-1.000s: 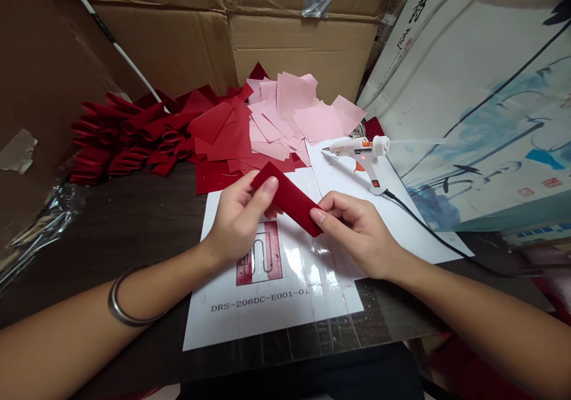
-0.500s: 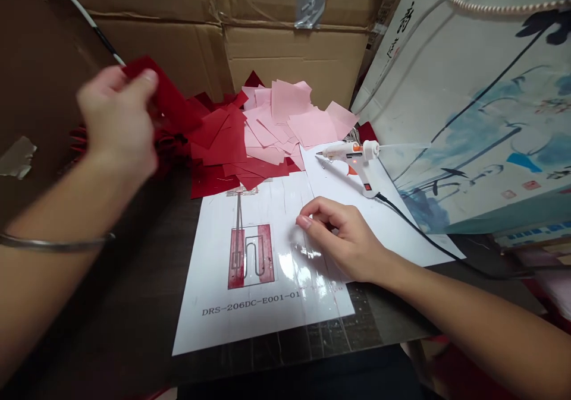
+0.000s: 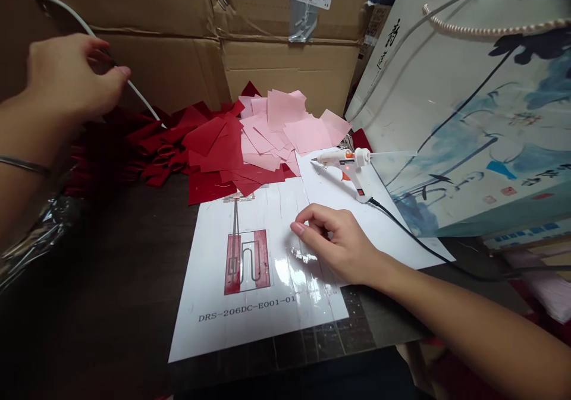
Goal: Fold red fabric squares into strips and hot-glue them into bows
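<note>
My left hand [image 3: 78, 76] is raised at the upper left, thumb and index finger apart, with no red piece between them. It overlaps a thin white cable or rod [image 3: 145, 100]; whether it touches this I cannot tell. Below it lies a heap of folded red pieces [image 3: 163, 156]. My right hand [image 3: 341, 239] rests on a glossy printed sheet [image 3: 187, 328], fingers curled and thumb near the index, nothing visible in them. Beyond the sheet are flat red cloth-like squares [image 3: 220, 144] and pink squares [image 3: 276, 123]. A white glue gun [image 3: 352, 168] stands behind my right hand.
Cardboard boxes [image 3: 294, 61] wall off the back. A white bag with blue painting [image 3: 446, 126] leans at the right. The glue gun's black cord [image 3: 410, 233] runs rightward across the dark table [image 3: 129, 281]. Crinkled clear plastic [image 3: 42, 239] lies at the left.
My left hand has let go of the red piece it held and moved up and left. The folded red heap now shows. My right hand keeps its curled pose on the sheet.
</note>
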A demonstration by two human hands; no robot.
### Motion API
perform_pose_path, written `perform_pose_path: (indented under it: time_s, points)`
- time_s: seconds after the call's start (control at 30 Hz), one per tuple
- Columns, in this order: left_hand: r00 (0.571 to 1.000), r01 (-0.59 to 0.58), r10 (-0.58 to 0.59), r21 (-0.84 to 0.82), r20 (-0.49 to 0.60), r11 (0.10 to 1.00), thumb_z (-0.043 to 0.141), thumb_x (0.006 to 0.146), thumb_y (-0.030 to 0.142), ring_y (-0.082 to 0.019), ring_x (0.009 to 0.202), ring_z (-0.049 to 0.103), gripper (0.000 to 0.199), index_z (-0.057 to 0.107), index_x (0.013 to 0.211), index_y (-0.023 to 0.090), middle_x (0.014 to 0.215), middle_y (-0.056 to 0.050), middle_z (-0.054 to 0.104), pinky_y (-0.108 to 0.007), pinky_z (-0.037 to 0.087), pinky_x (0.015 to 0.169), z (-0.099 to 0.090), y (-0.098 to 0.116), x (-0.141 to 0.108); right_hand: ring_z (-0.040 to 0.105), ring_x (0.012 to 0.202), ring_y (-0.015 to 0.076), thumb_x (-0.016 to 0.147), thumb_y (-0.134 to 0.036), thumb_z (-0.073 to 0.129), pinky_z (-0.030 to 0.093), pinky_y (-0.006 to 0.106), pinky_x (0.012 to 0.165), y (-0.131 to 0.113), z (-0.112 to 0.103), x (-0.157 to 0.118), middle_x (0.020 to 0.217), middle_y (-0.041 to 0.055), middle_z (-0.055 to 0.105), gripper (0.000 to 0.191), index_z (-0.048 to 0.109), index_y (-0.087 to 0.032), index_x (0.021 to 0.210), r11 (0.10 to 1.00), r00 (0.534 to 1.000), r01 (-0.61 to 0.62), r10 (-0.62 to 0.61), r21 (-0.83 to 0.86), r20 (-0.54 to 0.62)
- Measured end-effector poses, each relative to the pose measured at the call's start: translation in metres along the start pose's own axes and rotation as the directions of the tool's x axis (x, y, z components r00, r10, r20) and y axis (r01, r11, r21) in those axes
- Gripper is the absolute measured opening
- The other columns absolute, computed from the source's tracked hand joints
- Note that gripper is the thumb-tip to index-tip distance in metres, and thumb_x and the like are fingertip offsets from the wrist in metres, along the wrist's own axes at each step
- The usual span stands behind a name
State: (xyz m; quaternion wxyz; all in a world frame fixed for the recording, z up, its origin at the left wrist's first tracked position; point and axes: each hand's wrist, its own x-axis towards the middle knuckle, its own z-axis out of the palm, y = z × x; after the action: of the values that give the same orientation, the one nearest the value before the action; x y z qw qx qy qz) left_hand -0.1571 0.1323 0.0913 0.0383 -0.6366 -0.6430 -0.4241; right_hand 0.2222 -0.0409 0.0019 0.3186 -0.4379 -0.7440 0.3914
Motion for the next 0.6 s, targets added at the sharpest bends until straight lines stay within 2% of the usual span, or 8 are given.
perform_pose_path:
  time_s: [0.07, 0.17, 0.23, 0.3, 0.4, 0.47, 0.53, 0.6]
  points:
    - [0.995, -0.095, 0.088, 0.243, 0.041, 0.965, 0.065, 0.082, 0.032, -0.037, 0.124, 0.051, 0.048, 0.06, 0.122, 0.005, 0.124, -0.005, 0.065, -0.056, 0.033, 0.108, 0.008, 0.017, -0.01, 0.034, 0.048, 0.008, 0.092, -0.038, 0.054, 0.03, 0.025, 0.048, 0.001, 0.001, 0.0, 0.051, -0.0076, 0.038, 0.023, 0.058, -0.019, 0.079, 1.0, 1.0, 0.004, -0.004, -0.004, 0.003]
    - [0.963, -0.262, 0.226, 0.308, 0.149, 0.915, 0.053, 0.09, 0.035, -0.028, 0.124, 0.049, 0.044, 0.06, 0.124, 0.009, 0.126, -0.006, 0.062, -0.047, 0.031, 0.11, 0.021, 0.048, -0.031, 0.035, 0.048, 0.0079, 0.092, -0.038, 0.053, 0.029, 0.025, 0.048, 0.001, 0.001, 0.0, 0.051, -0.0077, 0.039, 0.024, 0.058, -0.019, 0.079, 1.0, 1.0, 0.013, -0.013, -0.008, 0.017]
    - [0.925, -0.323, 0.222, 0.331, 0.309, 0.886, 0.046, 0.093, 0.038, -0.025, 0.124, 0.046, 0.043, 0.059, 0.124, 0.012, 0.125, -0.006, 0.06, -0.044, 0.032, 0.109, 0.029, 0.068, -0.047, 0.035, 0.048, 0.0079, 0.092, -0.038, 0.053, 0.029, 0.025, 0.048, 0.001, 0.002, 0.0, 0.051, -0.0075, 0.039, 0.024, 0.059, -0.019, 0.08, 1.0, 1.0, 0.016, -0.016, -0.014, 0.018]
    - [0.864, -0.357, 0.173, 0.334, 0.472, 0.872, 0.05, 0.09, 0.041, -0.029, 0.121, 0.046, 0.043, 0.059, 0.124, 0.015, 0.122, -0.007, 0.06, -0.049, 0.034, 0.106, 0.037, 0.084, -0.061, 0.035, 0.048, 0.0079, 0.092, -0.039, 0.053, 0.029, 0.025, 0.048, 0.002, 0.001, 0.0, 0.052, -0.0072, 0.04, 0.024, 0.059, -0.019, 0.08, 1.0, 1.0, 0.016, -0.016, -0.015, 0.014]
    - [0.795, -0.381, 0.138, 0.31, 0.591, 0.871, 0.058, 0.086, 0.044, -0.033, 0.116, 0.049, 0.052, 0.052, 0.129, 0.016, 0.124, -0.011, 0.057, -0.055, 0.038, 0.1, 0.048, 0.092, -0.073, 0.035, 0.048, 0.008, 0.092, -0.039, 0.053, 0.029, 0.025, 0.048, 0.003, 0.001, 0.001, 0.053, -0.0069, 0.04, 0.024, 0.059, -0.019, 0.081, 1.0, 1.0, 0.011, -0.011, -0.012, 0.01]
    - [0.804, -0.335, 0.118, 0.28, 0.583, 0.9, 0.064, 0.083, 0.041, -0.035, 0.115, 0.049, 0.056, 0.05, 0.131, 0.016, 0.128, -0.012, 0.054, -0.058, 0.036, 0.1, 0.055, 0.084, -0.075, 0.035, 0.048, 0.0081, 0.092, -0.039, 0.052, 0.029, 0.025, 0.048, 0.003, 0.002, 0.001, 0.054, -0.0067, 0.04, 0.024, 0.059, -0.019, 0.081, 1.0, 1.0, 0.008, -0.008, -0.017, 0.014]
    - [0.867, -0.217, 0.08, 0.228, 0.491, 0.949, 0.07, 0.078, 0.035, -0.037, 0.117, 0.048, 0.052, 0.054, 0.124, 0.015, 0.125, -0.012, 0.055, -0.063, 0.029, 0.104, 0.063, 0.07, -0.074, 0.034, 0.048, 0.008, 0.093, -0.039, 0.052, 0.028, 0.025, 0.048, 0.003, 0.002, 0.001, 0.054, -0.0066, 0.04, 0.025, 0.059, -0.019, 0.08, 1.0, 1.0, 0.01, -0.01, -0.017, 0.019]
    - [0.905, -0.116, 0.038, 0.16, 0.424, 0.98, 0.073, 0.074, 0.029, -0.039, 0.118, 0.047, 0.037, 0.062, 0.107, 0.016, 0.108, -0.01, 0.06, -0.067, 0.02, 0.107, 0.07, 0.055, -0.072, 0.034, 0.048, 0.008, 0.093, -0.04, 0.052, 0.028, 0.025, 0.048, 0.002, 0.002, 0.001, 0.053, -0.007, 0.039, 0.025, 0.058, -0.019, 0.08, 1.0, 1.0, 0.016, -0.015, -0.014, 0.026]
